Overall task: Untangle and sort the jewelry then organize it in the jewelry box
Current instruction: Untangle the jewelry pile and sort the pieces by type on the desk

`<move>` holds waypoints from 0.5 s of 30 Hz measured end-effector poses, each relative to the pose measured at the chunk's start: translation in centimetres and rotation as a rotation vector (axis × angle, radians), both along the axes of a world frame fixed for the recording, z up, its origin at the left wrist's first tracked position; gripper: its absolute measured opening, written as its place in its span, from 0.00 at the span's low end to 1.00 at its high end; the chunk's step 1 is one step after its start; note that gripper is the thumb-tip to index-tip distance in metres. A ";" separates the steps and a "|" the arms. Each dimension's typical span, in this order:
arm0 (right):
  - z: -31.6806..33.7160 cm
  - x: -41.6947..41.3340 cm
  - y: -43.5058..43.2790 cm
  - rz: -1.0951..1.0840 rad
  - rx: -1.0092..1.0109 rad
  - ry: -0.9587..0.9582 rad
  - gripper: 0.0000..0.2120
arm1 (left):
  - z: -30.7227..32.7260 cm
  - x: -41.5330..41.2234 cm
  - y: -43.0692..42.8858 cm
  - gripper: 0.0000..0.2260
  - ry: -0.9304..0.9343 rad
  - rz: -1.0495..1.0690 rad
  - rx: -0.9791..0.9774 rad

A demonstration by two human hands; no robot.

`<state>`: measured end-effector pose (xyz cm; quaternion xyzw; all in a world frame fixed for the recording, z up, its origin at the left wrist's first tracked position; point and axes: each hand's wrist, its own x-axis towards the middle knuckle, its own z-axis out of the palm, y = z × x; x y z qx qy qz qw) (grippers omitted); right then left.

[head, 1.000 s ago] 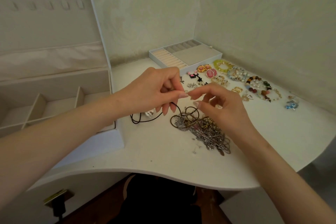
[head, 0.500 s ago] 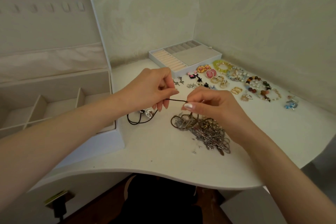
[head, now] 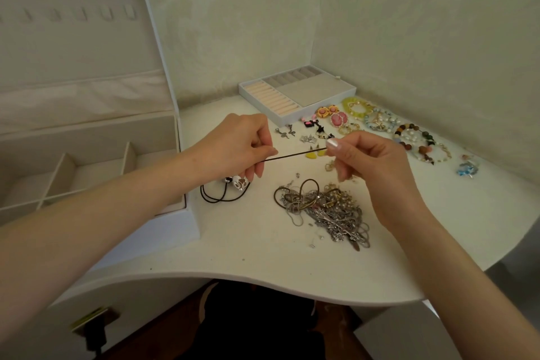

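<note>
A black cord necklace (head: 298, 155) is stretched taut between my two hands above the white table. My left hand (head: 239, 146) pinches one part of it, and my right hand (head: 368, 161) pinches its end. The rest of the cord loops on the table with a silver and white pendant (head: 238, 183) just under my left hand. A tangled pile of silver and bronze chains (head: 324, 207) lies below my right hand. The open jewelry box (head: 87, 166) with beige compartments stands at the left.
A removable ring tray (head: 295, 93) sits in the back corner. Sorted earrings (head: 327, 120) and beaded bracelets (head: 409, 137) lie along the right wall, with a blue piece (head: 467, 168) further right. The table's curved front edge (head: 263, 280) is near me.
My hands have drawn apart, the right one moving right and up, so the black cord now spans a longer straight stretch between them.
</note>
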<state>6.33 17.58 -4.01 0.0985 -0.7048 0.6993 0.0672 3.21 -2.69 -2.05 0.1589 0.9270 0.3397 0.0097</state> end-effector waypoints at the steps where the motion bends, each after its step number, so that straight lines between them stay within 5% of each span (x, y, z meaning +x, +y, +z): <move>1: 0.0 0.0 0.0 -0.006 -0.003 -0.002 0.09 | 0.0 0.0 0.0 0.08 -0.002 0.003 -0.019; 6: -0.1 0.0 -0.1 0.053 0.002 0.020 0.07 | -0.1 0.0 -0.1 0.08 -0.011 0.004 -0.101; 15: -0.7 -0.2 -0.4 0.120 0.262 0.044 0.07 | 0.5 0.4 0.1 0.07 0.169 -0.070 0.033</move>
